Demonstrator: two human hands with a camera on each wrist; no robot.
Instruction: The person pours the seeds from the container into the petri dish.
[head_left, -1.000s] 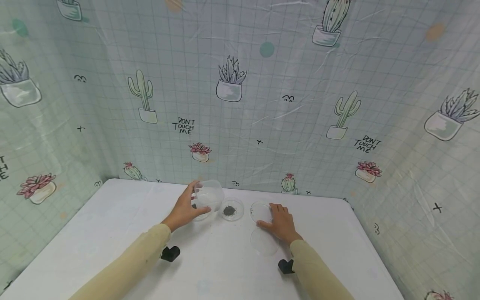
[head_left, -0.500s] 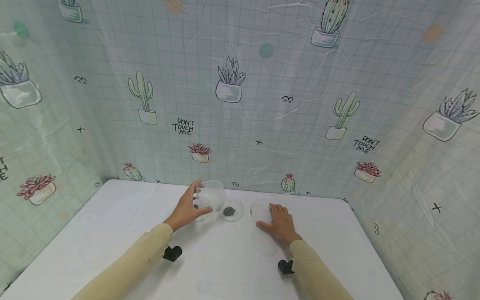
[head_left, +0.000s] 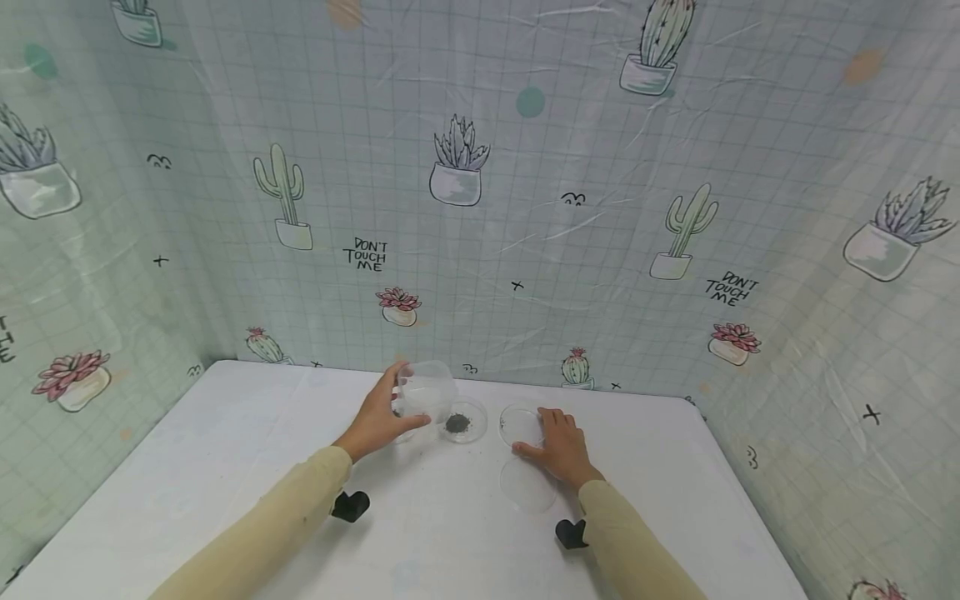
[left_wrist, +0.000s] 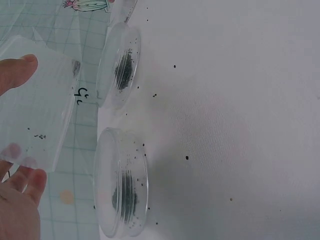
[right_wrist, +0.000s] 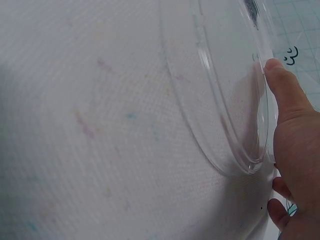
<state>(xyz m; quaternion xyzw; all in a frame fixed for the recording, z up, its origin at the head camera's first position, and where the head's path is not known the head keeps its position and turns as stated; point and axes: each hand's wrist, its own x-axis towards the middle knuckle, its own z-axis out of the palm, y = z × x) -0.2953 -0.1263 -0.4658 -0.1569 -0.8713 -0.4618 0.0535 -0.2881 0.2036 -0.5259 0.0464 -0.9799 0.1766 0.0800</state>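
Note:
My left hand [head_left: 378, 419] grips a clear plastic tub [head_left: 427, 387], tilted and raised between the left and middle petri dishes. Small dark grains show inside the tub, with a darker cluster at one corner in the left wrist view. Below it, the left petri dish [left_wrist: 105, 165] holds a heap of dark grains; the tub and hand mostly hide it in the head view. The middle petri dish [head_left: 477, 429] has a similar dark heap [head_left: 458, 422]. My right hand [head_left: 561, 450] holds the right petri dish [head_left: 519, 427] at its rim, thumb against the edge.
In front of the right dish lies a clear round lid [head_left: 525, 487] on the white table [head_left: 442, 533]. Stray dark grains [left_wrist: 187, 158] are scattered near the dishes. A cactus-printed curtain [head_left: 510, 242] rises behind the table's back edge and along both sides.
My left hand has drifted slightly right with the tub, bringing it nearer the middle dish and partly overlapping it in the head view. The right hand stays in place at its dish.

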